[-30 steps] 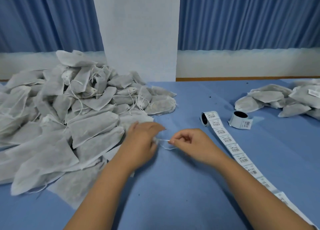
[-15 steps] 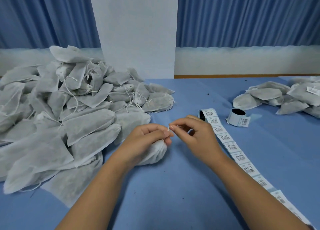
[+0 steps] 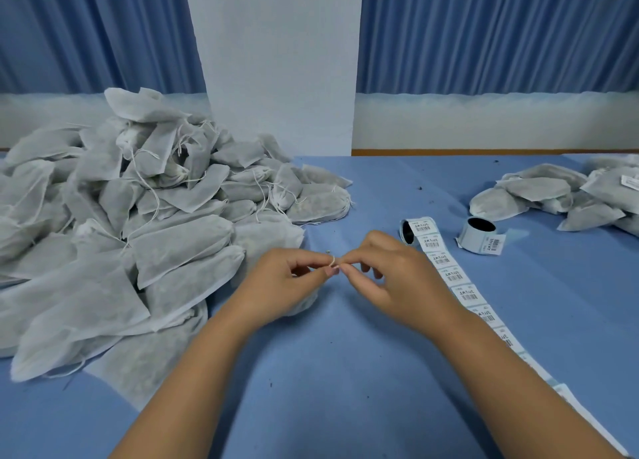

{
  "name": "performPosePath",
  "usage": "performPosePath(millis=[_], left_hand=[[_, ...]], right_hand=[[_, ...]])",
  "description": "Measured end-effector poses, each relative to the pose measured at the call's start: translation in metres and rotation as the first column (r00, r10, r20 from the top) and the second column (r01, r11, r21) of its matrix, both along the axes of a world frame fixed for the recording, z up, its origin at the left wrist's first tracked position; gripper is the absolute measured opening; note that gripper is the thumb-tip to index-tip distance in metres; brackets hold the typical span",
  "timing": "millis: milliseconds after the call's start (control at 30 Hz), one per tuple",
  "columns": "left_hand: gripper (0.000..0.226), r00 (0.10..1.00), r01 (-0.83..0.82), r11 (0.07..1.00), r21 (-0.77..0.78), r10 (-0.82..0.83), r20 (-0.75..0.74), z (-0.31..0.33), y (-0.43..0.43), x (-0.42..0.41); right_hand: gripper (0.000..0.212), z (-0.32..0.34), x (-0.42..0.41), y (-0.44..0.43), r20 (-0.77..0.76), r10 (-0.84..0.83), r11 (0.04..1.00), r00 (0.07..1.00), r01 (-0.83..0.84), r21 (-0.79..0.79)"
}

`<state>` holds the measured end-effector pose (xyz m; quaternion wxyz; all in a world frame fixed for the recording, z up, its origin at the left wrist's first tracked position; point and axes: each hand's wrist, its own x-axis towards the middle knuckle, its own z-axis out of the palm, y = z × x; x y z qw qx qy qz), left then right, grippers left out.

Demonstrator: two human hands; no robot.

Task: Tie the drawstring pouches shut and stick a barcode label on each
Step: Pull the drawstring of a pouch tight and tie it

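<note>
A white drawstring pouch [image 3: 303, 305] is seen on the blue surface [image 3: 345, 372], near its middle, mostly hidden under the left hand [image 3: 280, 285]. Its thin drawstring [image 3: 332, 261] is looped round the tip of the left forefinger. The left grip is closed on that drawstring, thumb against forefinger, with the other fingers curled above the pouch. The right hand [image 3: 390, 275] is held just beside it, fingertips meeting; its grip is pinched on the same drawstring between thumb and forefinger, the remaining fingers bent loosely. Both forearms are stretched in from the near edge.

A large heap of untied pouches [image 3: 138, 234] is piled at the left, touching the held pouch. A label roll [image 3: 411, 228] is laid just right of the right hand, and its strip of barcode labels [image 3: 463, 292] is run out toward the near right corner. A second roll [image 3: 479, 234] is stood nearby. A smaller pile of pouches [image 3: 553, 199] is gathered at the far right.

Behind the surface a white pillar [image 3: 276, 61] is flanked by blue curtains [image 3: 501, 33].
</note>
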<state>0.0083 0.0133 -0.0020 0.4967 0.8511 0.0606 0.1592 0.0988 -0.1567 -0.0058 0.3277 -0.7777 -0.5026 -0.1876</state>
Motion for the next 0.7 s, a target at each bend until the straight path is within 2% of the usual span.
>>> performPosePath(millis=[100,167,233,333,400,533,700], left_hand=[[0.013,0.990,0.123,0.992,-0.040,-0.126,-0.064,0.002,-0.004,-0.002],[0.019,0.976,0.181,0.969,-0.170,-0.198,-0.090,0.004,-0.006,-0.003],[0.029,0.969,0.182,0.919,-0.348,-0.228,-0.096,0.005,-0.007,-0.003],[0.029,0.975,0.130,0.859,-0.494,-0.201,-0.092,0.004,-0.008,-0.002],[0.022,0.980,0.112,0.835,-0.538,-0.183,-0.080,0.004,-0.008,-0.001],[0.037,0.989,0.096,0.822,-0.561,-0.144,-0.042,0.004,-0.005,0.001],[0.036,0.992,0.088,0.815,-0.572,-0.126,-0.027,0.006,-0.005,0.000]], right_hand=[[0.004,0.002,0.007,-0.002,-0.044,-0.018,0.998,0.999,0.021,0.059],[0.004,0.000,0.009,0.000,-0.218,0.033,0.990,0.975,-0.001,0.142],[0.014,-0.003,0.005,0.006,-0.428,0.082,0.980,0.900,0.005,0.198],[0.030,-0.009,0.002,0.014,-0.575,-0.050,0.972,0.817,0.172,0.159],[0.022,-0.007,0.002,0.016,-0.662,-0.068,0.958,0.747,0.235,0.166],[0.011,0.000,-0.001,0.015,-0.840,0.176,0.958,0.513,0.109,0.267],[0.016,0.000,-0.001,0.014,-0.882,0.278,0.947,0.382,0.046,0.318]])
